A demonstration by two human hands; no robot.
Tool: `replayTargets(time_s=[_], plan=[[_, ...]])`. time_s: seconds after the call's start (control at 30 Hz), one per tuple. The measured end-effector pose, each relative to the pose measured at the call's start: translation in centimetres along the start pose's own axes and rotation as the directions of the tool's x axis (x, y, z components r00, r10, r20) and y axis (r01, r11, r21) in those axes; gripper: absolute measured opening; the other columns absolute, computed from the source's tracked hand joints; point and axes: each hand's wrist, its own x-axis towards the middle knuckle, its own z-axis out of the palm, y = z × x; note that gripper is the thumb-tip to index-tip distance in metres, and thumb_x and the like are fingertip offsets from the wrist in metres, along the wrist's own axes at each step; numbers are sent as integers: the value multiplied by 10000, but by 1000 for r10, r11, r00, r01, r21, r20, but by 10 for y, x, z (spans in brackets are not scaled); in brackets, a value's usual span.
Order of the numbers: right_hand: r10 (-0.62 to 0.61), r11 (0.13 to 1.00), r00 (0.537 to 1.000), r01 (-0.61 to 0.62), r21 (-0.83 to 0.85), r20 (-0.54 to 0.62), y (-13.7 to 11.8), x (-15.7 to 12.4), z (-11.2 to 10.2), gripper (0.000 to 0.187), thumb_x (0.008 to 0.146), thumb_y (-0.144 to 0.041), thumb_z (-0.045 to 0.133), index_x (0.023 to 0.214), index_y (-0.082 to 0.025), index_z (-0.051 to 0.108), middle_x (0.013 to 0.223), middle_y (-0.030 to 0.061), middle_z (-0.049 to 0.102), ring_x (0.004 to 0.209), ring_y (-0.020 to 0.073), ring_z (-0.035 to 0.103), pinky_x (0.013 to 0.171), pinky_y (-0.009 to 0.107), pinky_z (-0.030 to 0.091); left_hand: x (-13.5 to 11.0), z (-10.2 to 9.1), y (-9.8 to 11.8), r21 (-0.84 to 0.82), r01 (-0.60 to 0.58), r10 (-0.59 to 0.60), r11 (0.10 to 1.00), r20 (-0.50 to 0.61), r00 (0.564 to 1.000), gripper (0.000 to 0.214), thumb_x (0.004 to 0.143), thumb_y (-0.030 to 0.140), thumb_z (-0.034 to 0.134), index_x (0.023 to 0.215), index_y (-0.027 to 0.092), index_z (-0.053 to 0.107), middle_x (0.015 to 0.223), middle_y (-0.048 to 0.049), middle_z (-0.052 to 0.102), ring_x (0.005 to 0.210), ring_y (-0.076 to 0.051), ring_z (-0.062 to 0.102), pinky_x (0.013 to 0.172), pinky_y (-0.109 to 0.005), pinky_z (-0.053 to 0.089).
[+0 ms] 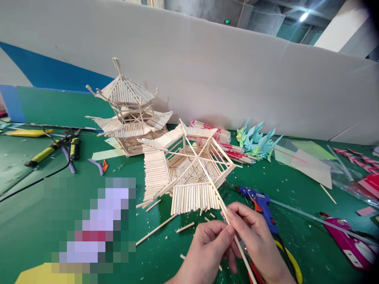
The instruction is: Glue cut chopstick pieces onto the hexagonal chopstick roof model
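Note:
My left hand (207, 246) and my right hand (254, 236) are close together at the lower middle, fingers pinched on one thin wooden stick (245, 256). The stick slants from the model's front edge down towards me. Just beyond my hands stands a partly roofed pavilion model (155, 171) of wooden sticks, its frame crossed by long sticks at the top. Whether the held stick touches the model I cannot tell. A blue glue gun (268, 211) lies right of my right hand. Cut stick pieces (185, 227) are scattered left of my left hand.
A tiered stick pagoda (127, 92) stands at back left, near yellow-black tools (44, 154). Behind the model lie packs of sticks (223, 136) and folded blue paper (259, 142). A magenta tool (349, 242) lies at right. A pixelated patch covers the lower left.

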Motion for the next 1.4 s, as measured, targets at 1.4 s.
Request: replayTargets(time_s=[1.4], plan=[[72, 988, 994, -82, 131, 80, 6, -1, 5, 232, 797, -358, 479, 646, -183, 461, 505, -68, 405, 399, 59, 394, 387, 179, 320, 1, -13, -2, 0, 48, -48, 999, 55, 997, 312, 672, 395, 599, 543, 112, 572, 477, -14, 538, 375, -59, 394, 407, -200, 267]])
